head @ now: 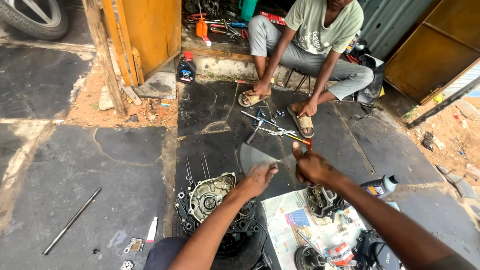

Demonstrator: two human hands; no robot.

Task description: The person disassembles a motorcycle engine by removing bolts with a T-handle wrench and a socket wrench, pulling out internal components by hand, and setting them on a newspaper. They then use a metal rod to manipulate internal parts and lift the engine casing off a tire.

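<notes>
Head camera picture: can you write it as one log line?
left hand: pinching thin grey curved sheet | right hand: gripping sheet's other end, thumb up | below: grey metal engine case, newspaper

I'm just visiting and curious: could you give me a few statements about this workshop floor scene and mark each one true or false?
1. Both hands, left hand and right hand, hold a thin grey fan-shaped sheet. True.
2. The round metal engine casing lies on the spread newspaper. False: it rests on a black tyre beside the paper.
3. A seated person in beige sandals faces the worker. True.
4. The black oil bottle with red cap lies tipped over. False: it stands upright.
</notes>
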